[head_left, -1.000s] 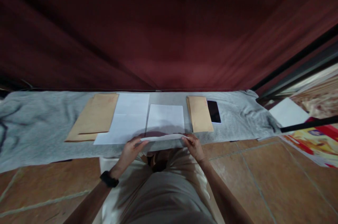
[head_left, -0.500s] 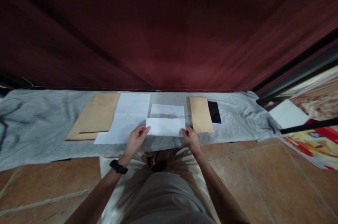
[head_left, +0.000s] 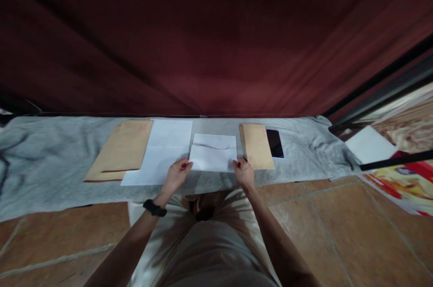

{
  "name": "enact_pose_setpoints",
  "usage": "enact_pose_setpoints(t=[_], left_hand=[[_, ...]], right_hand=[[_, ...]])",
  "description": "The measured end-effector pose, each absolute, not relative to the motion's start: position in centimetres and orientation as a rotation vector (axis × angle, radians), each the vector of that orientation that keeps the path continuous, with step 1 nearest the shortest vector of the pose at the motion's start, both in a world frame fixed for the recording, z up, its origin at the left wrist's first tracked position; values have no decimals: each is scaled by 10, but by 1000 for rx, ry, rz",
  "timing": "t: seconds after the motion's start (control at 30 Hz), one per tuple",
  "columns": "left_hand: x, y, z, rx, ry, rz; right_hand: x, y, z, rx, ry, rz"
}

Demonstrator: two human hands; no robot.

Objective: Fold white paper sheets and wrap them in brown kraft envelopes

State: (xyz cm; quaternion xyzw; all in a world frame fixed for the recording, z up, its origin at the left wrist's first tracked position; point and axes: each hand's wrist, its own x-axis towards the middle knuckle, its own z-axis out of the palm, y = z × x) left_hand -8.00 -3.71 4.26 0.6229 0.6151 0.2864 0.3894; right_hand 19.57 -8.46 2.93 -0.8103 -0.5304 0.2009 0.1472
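A white sheet of paper (head_left: pixel 213 154) lies on the grey cloth (head_left: pixel 50 160) in front of me, its near part folded up over the rest with the fold edge showing as a dark line. My left hand (head_left: pixel 176 175) pinches its near left corner. My right hand (head_left: pixel 243 172) pinches its near right corner. Both hands have the fingers closed on the paper. A black watch sits on my left wrist.
Left of the folded sheet lie larger white sheets (head_left: pixel 162 151) and brown envelopes (head_left: pixel 122 149). To the right are a stack of brown envelopes (head_left: pixel 256 145) and a black phone (head_left: pixel 274 142). A dark red curtain (head_left: pixel 209 39) hangs behind. Another white sheet (head_left: pixel 369 145) lies far right.
My hands lifted the near edge of the sheet, carried it away from me and laid it down over the far part. The sheet now lies folded and flatter.
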Motion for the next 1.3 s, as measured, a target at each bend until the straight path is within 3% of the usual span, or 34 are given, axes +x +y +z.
enact_pose_setpoints(t=[1.3], left_hand=[[-76, -3, 37, 1705, 1822, 403]], right_hand=[[189, -72, 29, -2192, -1334, 597]])
